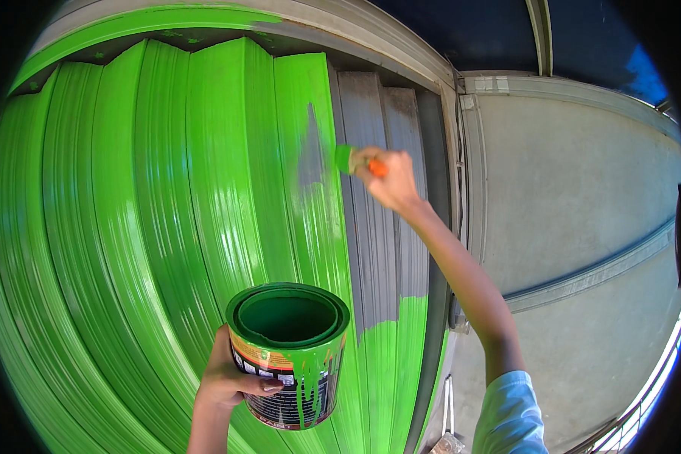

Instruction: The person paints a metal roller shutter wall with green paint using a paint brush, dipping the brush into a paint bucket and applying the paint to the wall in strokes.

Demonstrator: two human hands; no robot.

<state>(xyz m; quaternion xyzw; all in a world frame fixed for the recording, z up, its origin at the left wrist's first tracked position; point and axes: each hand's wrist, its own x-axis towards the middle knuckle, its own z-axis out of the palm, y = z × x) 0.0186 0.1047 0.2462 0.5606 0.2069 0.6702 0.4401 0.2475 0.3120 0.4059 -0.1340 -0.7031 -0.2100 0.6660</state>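
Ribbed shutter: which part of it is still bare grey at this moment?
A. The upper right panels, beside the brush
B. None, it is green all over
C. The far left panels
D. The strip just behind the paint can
A: the shutter is glossy green across its left and middle, while the panels right of the brush in the right hand remain grey down to a green lower band.

green-tipped brush [346, 158] raised, open paint can [289, 353] upright

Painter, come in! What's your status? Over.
Left hand grips paint can. Right hand holds brush on shutter. Grey strip unpainted. Nothing blocking.
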